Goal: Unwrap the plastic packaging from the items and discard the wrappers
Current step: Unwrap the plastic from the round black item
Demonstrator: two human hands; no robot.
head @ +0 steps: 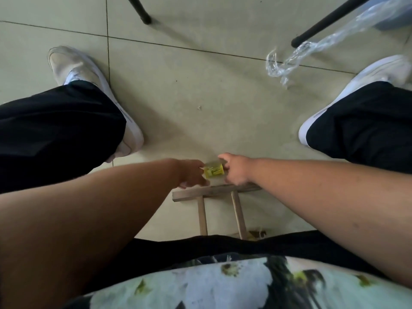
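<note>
I pinch yellow item point(213, 171) between left grip point(193, 173) and right grip point(236, 169), wrap seemingly on. Discarded wrapper point(289, 61) on floor point(178, 90), far ahead-right.

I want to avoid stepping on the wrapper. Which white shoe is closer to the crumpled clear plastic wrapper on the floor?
The right white shoe: the crumpled clear plastic wrapper lies beside its toe, far from the left white shoe.

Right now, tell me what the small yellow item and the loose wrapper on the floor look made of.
Small yellow item: seemingly translucent glossy plastic; too small to confirm. Loose wrapper: thin clear plastic film, crinkled with bright glints, floor showing through.
</note>
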